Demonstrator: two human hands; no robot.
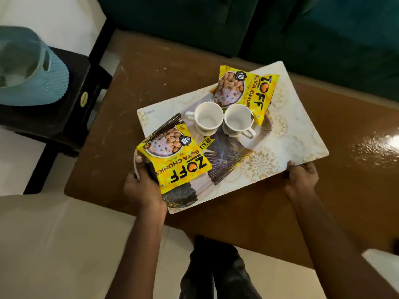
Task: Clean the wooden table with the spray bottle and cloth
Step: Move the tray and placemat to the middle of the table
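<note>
The brown wooden table (pixel 172 61) is streaked with pale dusty marks. A white patterned tray (pixel 291 117) sits over its middle. My left hand (pixel 142 186) grips the tray's near left edge, with the thumb on a yellow snack packet (pixel 179 158). My right hand (pixel 302 178) holds the tray's near right corner. Two empty white cups (pixel 208 117) (pixel 237 121) and a second yellow packet (pixel 244 91) rest on the tray. No spray bottle or cloth is in view.
A dark stool (pixel 71 100) at the left carries a light blue basket (pixel 28 67). A dark green sofa (pixel 280 22) runs along the far side of the table. Pale floor tiles (pixel 54 244) lie at the near left, and my legs (pixel 216 272) stand below the table edge.
</note>
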